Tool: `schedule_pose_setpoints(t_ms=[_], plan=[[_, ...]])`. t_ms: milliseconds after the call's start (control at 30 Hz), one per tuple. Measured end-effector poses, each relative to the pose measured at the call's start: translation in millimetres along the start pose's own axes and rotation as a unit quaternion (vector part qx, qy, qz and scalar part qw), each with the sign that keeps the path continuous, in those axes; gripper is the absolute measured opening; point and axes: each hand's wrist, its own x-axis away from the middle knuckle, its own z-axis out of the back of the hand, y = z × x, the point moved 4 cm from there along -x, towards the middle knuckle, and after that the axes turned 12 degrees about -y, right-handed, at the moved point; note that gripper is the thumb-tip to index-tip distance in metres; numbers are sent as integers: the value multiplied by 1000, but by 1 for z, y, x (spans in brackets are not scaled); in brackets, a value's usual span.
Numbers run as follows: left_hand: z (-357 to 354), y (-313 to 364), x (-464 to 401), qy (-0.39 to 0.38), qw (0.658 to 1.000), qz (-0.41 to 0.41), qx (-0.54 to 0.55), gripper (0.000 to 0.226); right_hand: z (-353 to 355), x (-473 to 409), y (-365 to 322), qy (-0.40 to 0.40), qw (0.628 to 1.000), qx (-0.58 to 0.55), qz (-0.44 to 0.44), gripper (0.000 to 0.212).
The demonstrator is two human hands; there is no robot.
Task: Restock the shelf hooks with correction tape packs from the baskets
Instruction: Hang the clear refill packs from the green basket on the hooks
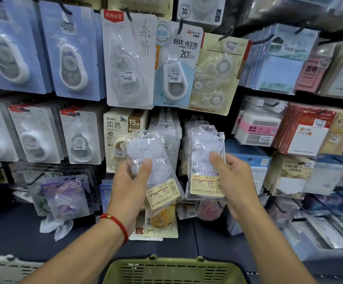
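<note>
A shop wall is full of hanging packs. The left hand (132, 179) grips one clear correction tape pack (154, 165). The right hand (233, 179) grips another pack (205, 160), held upright near its hook, likely to hang it. A green basket (172, 271) waits below.

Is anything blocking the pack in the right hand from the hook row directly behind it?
Nothing separate intervenes. The right hand holds its clear pack directly before matching hung packs, which already fill that spot; the hook's tip is not discernible.
</note>
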Motion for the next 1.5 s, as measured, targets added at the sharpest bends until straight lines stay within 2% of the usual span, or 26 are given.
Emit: schedule_pose_setpoints(t_ms=[233,300,367,400,433,500,567,600,667,733,833,900,1000,1033,1133,1233,1333,1400,1433,1500], plan=[[-1,3,2,-2,1000,-1,-9,12,7,-3,1,25,999,18,-16,30],[-1,4,3,1,1000,-4,-16,12,11,-4,2,46,990,135,2,35],[-1,5,4,5,999,-5,-34,14,12,1,0,95,944,313,42,36],[-2,5,4,4,999,-4,-44,16,11,3,-1,105,932,341,67,33],[-3,5,4,2,999,-2,-50,20,7,5,0,90,935,333,81,28],[-6,4,5,-3,998,2,-57,29,-8,4,7,-13,959,273,71,18],[-9,2,6,-12,999,3,-50,33,-26,6,16,-133,961,238,44,27],[-11,2,8,-18,999,3,-45,34,-33,8,20,-165,956,239,39,34],[-15,2,10,-30,999,1,-43,38,-41,11,21,-179,953,242,47,40],[-17,4,10,-31,999,-4,-44,39,-39,10,20,-161,967,189,50,35],[-16,7,9,-15,999,-2,-49,31,-27,7,17,-94,989,109,38,25],[-12,5,8,-5,998,13,-59,24,-15,6,17,-38,996,78,30,28],[-7,3,6,-6,998,26,-65,18,-3,7,13,16,999,33,19,49],[-7,3,6,-8,997,26,-69,18,-1,7,12,29,999,18,11,50],[-6,3,4,-9,997,25,-74,18,-2,7,11,38,999,1,1,46],[-7,3,5,-11,997,30,-71,18,-2,6,12,36,999,-13,12,52],[-7,4,6,-10,996,33,-79,18,3,3,15,52,998,36,12,43],[-7,5,7,-15,995,33,-92,22,8,4,16,86,984,154,7,23],[-7,5,7,-22,995,32,-96,24,9,7,15,97,972,215,14,26],[-10,5,8,-39,994,28,-103,29,5,8,12,84,962,254,50,30]])
